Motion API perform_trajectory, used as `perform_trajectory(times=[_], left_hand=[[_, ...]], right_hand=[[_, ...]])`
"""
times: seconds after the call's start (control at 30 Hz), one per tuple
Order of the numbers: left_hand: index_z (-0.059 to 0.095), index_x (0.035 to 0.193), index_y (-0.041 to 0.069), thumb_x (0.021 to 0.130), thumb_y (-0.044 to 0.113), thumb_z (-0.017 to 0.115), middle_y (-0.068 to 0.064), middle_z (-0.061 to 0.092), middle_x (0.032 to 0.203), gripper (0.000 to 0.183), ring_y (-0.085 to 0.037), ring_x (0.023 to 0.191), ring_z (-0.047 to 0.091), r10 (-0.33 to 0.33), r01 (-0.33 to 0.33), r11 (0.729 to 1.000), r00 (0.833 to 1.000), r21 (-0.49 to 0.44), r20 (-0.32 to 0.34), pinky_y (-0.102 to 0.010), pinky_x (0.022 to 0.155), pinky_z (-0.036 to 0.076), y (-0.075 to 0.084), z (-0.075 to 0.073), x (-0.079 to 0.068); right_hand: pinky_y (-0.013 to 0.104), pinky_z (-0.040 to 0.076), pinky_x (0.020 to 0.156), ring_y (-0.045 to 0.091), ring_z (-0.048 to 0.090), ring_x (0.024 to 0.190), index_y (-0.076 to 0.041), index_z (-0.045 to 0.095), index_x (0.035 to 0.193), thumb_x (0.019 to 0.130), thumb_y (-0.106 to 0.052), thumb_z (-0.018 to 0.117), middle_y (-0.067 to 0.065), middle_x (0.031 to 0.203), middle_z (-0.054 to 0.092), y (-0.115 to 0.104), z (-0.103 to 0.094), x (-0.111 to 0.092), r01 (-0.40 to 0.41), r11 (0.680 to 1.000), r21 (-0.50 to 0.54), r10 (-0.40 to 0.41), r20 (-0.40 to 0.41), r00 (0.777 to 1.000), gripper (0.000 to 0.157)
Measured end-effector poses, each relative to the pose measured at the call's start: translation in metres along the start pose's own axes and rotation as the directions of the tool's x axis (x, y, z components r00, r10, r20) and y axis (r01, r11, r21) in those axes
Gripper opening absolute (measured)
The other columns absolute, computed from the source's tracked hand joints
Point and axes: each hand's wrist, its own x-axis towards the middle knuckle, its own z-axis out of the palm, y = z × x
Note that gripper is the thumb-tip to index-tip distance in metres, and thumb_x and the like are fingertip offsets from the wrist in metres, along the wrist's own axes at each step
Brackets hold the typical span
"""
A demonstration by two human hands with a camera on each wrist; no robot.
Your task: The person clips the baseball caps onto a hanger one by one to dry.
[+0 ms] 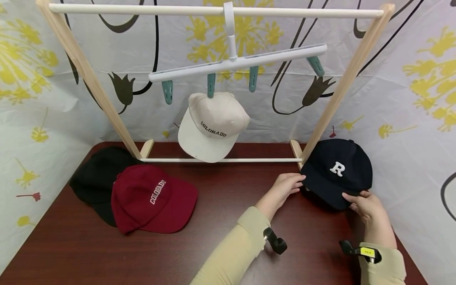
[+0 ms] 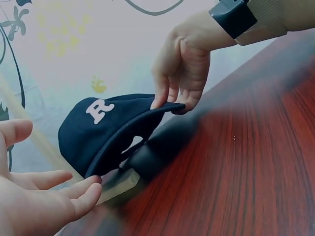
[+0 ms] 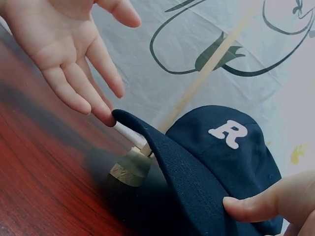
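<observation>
A navy baseball cap (image 1: 322, 170) with a white letter R on its front is at the right end of the table, by the rack's right leg. My right hand (image 1: 368, 208) pinches the right edge of its brim, thumb on top, as the right wrist view shows. At the brim's other side, my left hand (image 1: 283, 188) has its fingers extended, fingertips right at the brim edge; the thumb stands apart from the cap in the left wrist view. In both wrist views the brim (image 3: 172, 172) is tilted and raised over the table.
A white hanger (image 1: 238, 63) with teal clips hangs tilted on the wooden rack's top bar (image 1: 142, 10). One clip (image 1: 211, 85) holds a cream Colorado cap (image 1: 217, 122). On the table's left, a maroon Colorado cap (image 1: 149, 202) overlaps a black cap (image 1: 99, 178). Patterned cloth (image 1: 409, 99) surrounds the table.
</observation>
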Motion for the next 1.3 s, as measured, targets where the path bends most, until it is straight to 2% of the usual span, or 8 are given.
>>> perform_trajectory(times=[0.27,0.37,0.47,0.57,0.77,0.9,1.03,1.3], left_hand=[[0.062,0.117,-0.005,0.089,0.013,0.065,-0.010,0.065,0.112,0.033,-0.026,0.106,0.063,0.017,-0.016,0.999,1.000,-0.052,0.023,-0.042,0.094,0.045,0.006,0.001,-0.003],[0.061,0.119,-0.006,0.090,0.013,0.064,-0.010,0.064,0.114,0.034,-0.025,0.107,0.062,0.019,-0.016,0.997,0.999,-0.071,0.050,-0.042,0.095,0.045,0.009,0.002,-0.005],[0.059,0.121,-0.008,0.091,0.012,0.063,-0.011,0.062,0.117,0.037,-0.026,0.108,0.062,0.031,-0.024,0.995,0.997,-0.095,0.072,-0.043,0.096,0.044,0.012,0.003,-0.006],[0.056,0.124,-0.011,0.091,0.011,0.061,-0.012,0.061,0.119,0.040,-0.028,0.110,0.061,0.046,-0.037,0.994,0.995,-0.107,0.088,-0.042,0.096,0.044,0.014,0.003,-0.007],[0.054,0.126,-0.011,0.091,0.010,0.060,-0.013,0.060,0.121,0.041,-0.031,0.109,0.061,0.065,-0.055,0.993,0.993,-0.101,0.099,-0.038,0.091,0.048,0.018,0.002,-0.008],[0.055,0.126,-0.009,0.091,0.010,0.059,-0.012,0.061,0.120,0.040,-0.034,0.108,0.060,0.074,-0.064,0.994,0.990,-0.088,0.117,-0.038,0.090,0.049,0.021,0.001,-0.009],[0.057,0.126,-0.006,0.092,0.011,0.060,-0.009,0.062,0.119,0.039,-0.034,0.107,0.061,0.078,-0.070,0.995,0.989,-0.069,0.127,-0.035,0.088,0.050,0.022,0.000,-0.008],[0.058,0.128,-0.003,0.092,0.011,0.061,-0.007,0.061,0.122,0.039,-0.032,0.103,0.064,0.085,-0.081,0.996,0.987,-0.033,0.139,-0.029,0.081,0.051,0.020,0.000,-0.005]], right_hand=[[0.018,0.048,0.060,0.004,0.053,0.059,0.012,0.001,0.139,0.092,-0.018,0.064,0.028,0.130,0.018,0.002,-0.006,-0.002,0.038,0.999,0.029,-0.038,-0.004,0.999,0.084],[0.017,0.047,0.060,0.003,0.054,0.060,0.011,0.000,0.139,0.092,-0.020,0.064,0.031,0.138,0.012,0.001,-0.009,-0.004,0.043,0.999,0.030,-0.043,0.000,0.999,0.085],[0.016,0.047,0.062,0.002,0.053,0.063,0.009,0.000,0.139,0.091,-0.020,0.066,0.024,0.148,0.001,0.000,-0.011,-0.005,0.048,0.996,0.069,-0.049,0.007,0.999,0.087],[0.016,0.047,0.063,0.002,0.052,0.064,0.007,0.002,0.138,0.090,-0.017,0.068,0.022,0.144,0.010,-0.001,-0.014,-0.006,0.067,0.991,0.116,-0.069,0.019,0.997,0.085],[0.015,0.048,0.060,0.001,0.047,0.065,0.006,0.002,0.141,0.089,-0.006,0.066,0.002,0.101,0.038,-0.002,-0.016,-0.010,0.129,0.971,0.199,-0.143,0.056,0.988,0.084],[0.017,0.047,0.054,0.002,0.043,0.057,-0.001,0.026,0.110,0.088,0.006,0.063,-0.011,0.068,0.035,-0.003,-0.016,-0.013,0.194,0.932,0.306,-0.224,0.068,0.972,0.044],[0.018,0.046,0.049,0.003,0.040,0.050,-0.009,0.021,0.088,0.087,0.011,0.060,-0.011,0.059,0.034,-0.004,-0.017,-0.015,0.256,0.899,0.356,-0.303,0.082,0.950,0.044],[0.018,0.047,0.050,0.003,0.041,0.051,-0.009,0.025,0.085,0.087,0.012,0.061,-0.011,0.059,0.036,-0.004,-0.020,-0.015,0.269,0.887,0.376,-0.332,0.114,0.936,0.041]])
